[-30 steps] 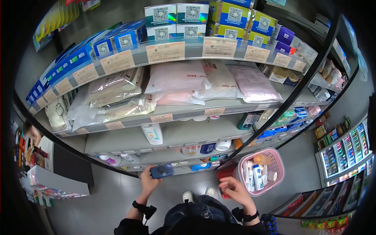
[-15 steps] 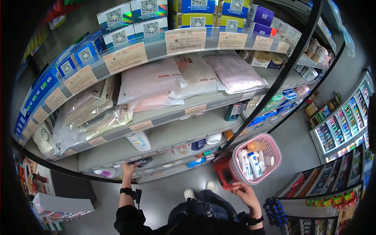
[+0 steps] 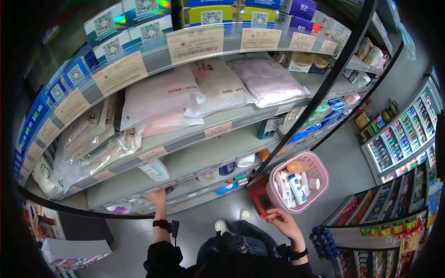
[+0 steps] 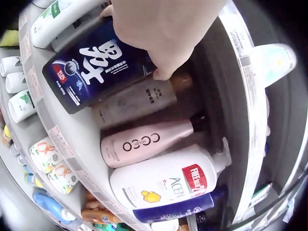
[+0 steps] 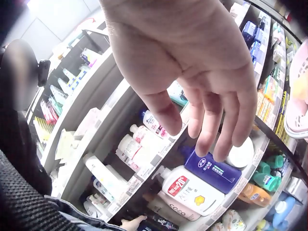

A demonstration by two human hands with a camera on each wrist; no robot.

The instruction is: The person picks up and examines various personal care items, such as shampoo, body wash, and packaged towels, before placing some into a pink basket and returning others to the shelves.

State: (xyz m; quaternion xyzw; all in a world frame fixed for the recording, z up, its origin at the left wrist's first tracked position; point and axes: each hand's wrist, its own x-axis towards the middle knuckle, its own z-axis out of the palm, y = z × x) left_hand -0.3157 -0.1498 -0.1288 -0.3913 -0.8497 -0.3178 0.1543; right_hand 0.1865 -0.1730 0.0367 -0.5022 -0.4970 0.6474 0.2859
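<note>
On a lower shelf, my left hand (image 4: 166, 29) grips a flat dark blue toiletry bottle (image 4: 89, 72) with large white lettering, thumb on one side and fingers on the other. The bottle lies level among others, beside a clear brown-capped bottle (image 4: 132, 103) and a pink bottle (image 4: 144, 142). In the head view the left hand (image 3: 156, 198) reaches under the shelf edge and mostly hides the bottle. My right hand (image 3: 285, 224), fingers loosely bent and holding nothing, hovers by a red stand (image 3: 260, 199) beside a pink basket (image 3: 325, 185). Its empty fingers hang down in the right wrist view.
White bottles, tubes and an orange bottle (image 3: 298, 167) fill the pink basket. Higher shelves carry bagged textiles (image 3: 160, 95) and boxes behind price tags. A black shelf post (image 3: 320, 97) slants at right. Snack racks (image 3: 384, 231) stand on the right side.
My left hand has carried the dark bottle from in front of the shelves down onto the lower shelf. The head view has swung right, and my right hand has come near the red stand.
</note>
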